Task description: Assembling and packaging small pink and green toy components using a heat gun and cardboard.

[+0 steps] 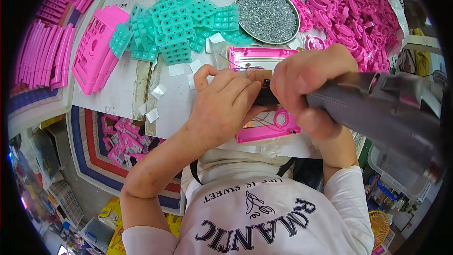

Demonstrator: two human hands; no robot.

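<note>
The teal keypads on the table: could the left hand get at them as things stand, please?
Probably yes: the teal keypads lie forward and left of the left hand, with only flat white squares between, though it would first have to release the dark piece it appears to hold.

A pink case point(269, 133), partly hidden, is laid open; a dark tool point(368, 108) is held slantwise, mostly right of the case.

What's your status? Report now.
Left hand holding black part; right hand around grey handheld tool; pink casing beneath, middle hidden by hands.
</note>
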